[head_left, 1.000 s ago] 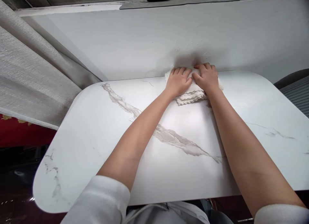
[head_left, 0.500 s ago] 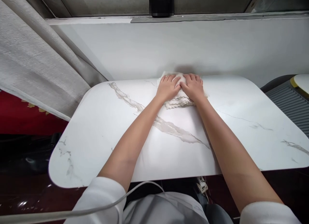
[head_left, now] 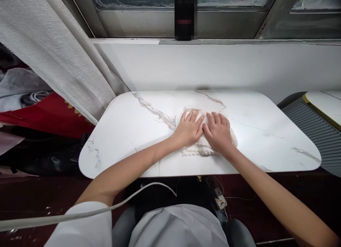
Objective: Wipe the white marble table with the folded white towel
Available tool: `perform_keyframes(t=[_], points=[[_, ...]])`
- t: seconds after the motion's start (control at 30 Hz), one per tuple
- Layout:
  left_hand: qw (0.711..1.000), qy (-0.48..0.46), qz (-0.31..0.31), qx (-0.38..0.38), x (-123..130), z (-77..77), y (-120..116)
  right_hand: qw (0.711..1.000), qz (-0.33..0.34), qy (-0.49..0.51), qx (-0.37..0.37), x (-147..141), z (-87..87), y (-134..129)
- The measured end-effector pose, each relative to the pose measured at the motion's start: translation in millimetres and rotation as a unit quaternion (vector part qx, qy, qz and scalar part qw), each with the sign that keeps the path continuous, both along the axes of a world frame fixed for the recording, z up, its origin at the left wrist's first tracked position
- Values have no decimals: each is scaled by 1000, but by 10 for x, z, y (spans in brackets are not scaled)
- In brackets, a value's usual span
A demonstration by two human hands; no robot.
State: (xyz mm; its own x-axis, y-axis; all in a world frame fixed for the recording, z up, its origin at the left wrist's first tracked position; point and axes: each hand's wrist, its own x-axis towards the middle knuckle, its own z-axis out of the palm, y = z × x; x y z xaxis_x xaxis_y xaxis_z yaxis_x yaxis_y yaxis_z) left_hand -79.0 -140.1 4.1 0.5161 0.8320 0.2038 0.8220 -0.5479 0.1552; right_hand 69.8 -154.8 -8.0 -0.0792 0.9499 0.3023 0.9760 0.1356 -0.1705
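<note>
A folded white cloth with wavy edges (head_left: 198, 148) lies flat on the white marble-patterned table (head_left: 112, 140), right of its middle. My left hand (head_left: 188, 129) presses down on the cloth's left part, fingers spread and pointing away from me. Beside it, my right hand (head_left: 218, 131) rests flat on the right part of the cloth, fingers slightly apart. The two thumbs nearly meet. Neither hand is wrapped round the cloth; both palms cover much of it.
Behind the table stand a white wall (head_left: 213, 64) and a window with a dark object (head_left: 185, 16) on the sill. A pale curtain (head_left: 69, 55) hangs at left, near red fabric (head_left: 53, 114). A white cable (head_left: 117, 205) crosses in front of me.
Both hands and the cloth have moved from the table's back edge towards me, to about mid-depth. The view has shifted, showing more of the window and the things at left.
</note>
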Motion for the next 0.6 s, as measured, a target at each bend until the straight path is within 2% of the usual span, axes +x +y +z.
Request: perform_keyframes(t=[0.13, 0.3, 0.43, 0.6], points=[[1000, 14, -5, 9, -166, 6, -513, 999, 32, 9, -34, -114, 63, -509], [1000, 9, -2, 14, -406, -7, -917, 997, 65, 17, -24, -302, 78, -851], [1000, 11, 11, 14, -591, 8, -1049, 996, 83, -3, -18, -476, 82, -943], [999, 22, 29, -4, -774, 62, -1011, 995, 92, -7, -44, -668, 115, -859]])
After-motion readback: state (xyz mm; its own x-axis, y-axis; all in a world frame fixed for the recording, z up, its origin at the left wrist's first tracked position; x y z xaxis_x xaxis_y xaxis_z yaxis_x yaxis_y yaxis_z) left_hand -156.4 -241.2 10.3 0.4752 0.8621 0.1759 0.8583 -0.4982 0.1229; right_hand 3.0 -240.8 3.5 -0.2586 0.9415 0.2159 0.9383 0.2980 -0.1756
